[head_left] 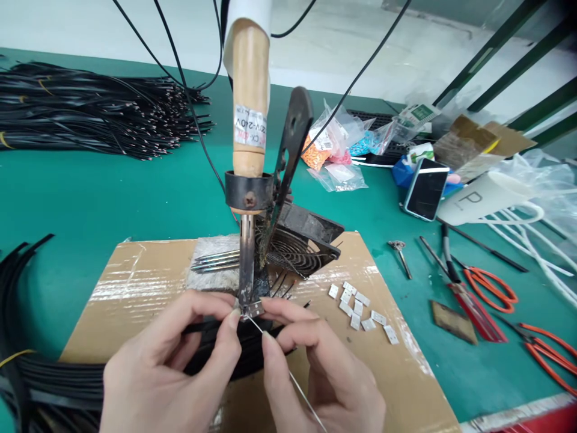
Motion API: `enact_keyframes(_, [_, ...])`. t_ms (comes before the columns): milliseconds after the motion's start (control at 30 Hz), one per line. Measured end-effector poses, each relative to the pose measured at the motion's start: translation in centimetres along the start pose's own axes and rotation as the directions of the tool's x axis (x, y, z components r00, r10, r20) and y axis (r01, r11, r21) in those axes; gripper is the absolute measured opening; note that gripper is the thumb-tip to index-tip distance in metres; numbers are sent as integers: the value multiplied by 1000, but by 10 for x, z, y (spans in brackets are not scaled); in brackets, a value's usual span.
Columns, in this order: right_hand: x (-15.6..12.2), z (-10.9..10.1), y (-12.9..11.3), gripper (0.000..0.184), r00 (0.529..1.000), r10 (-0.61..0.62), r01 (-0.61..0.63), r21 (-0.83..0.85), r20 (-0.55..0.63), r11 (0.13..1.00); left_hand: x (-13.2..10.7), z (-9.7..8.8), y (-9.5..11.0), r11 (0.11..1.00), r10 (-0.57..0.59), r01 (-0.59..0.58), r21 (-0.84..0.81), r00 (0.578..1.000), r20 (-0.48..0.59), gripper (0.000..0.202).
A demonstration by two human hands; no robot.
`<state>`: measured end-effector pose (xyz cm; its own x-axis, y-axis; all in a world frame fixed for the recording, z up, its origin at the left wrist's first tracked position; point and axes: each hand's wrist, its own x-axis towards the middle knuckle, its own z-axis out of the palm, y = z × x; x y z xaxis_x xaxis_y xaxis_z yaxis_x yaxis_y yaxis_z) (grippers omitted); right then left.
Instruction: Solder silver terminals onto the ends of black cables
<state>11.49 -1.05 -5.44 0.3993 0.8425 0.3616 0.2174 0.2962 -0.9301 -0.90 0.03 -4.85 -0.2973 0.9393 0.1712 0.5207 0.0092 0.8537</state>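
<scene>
A soldering iron (249,90) with a wooden handle is clamped upright, tip down, in front of me. Just left of its tip, my left hand (180,355) pinches thumb and forefinger together; a black cable (198,328) runs into these fingers, its end hidden. From the right, my right hand (315,367) grips a thin solder wire (297,385) between thumb and fingers, the wire's far end at the tip. A small metal plate (255,308) sits beside the tip, touching or very near my right forefinger. Whether cable and plate touch is unclear.
Several metal plates (357,307) lie on the cardboard (387,385). Behind the iron stands a small fan (311,234). Bundled black cables (90,111) lie at the back left, more (58,385) at the front left. Orange-handled pliers (491,288), a phone (426,189) and a cup (487,198) are at right.
</scene>
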Motion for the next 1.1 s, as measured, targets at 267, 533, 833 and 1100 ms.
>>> enact_keyframes(267, [-2,-2,1,19,996,-87,86,-94,-6,992,-2,0,-2,999,-38,37,26,999,27,15])
enact_keyframes(533, [-4,-2,0,17,992,-127,121,-195,-16,973,-1,-3,-8,999,-43,44,-17,997,68,14])
enact_keyframes(833, [-2,2,7,19,961,-268,253,-186,-63,949,-5,-3,-6,999,-43,44,-17,997,59,15])
enact_keyframes(1100, [-2,3,7,21,958,-279,261,-206,-63,943,-1,-6,-6,999,-39,41,-27,997,73,12])
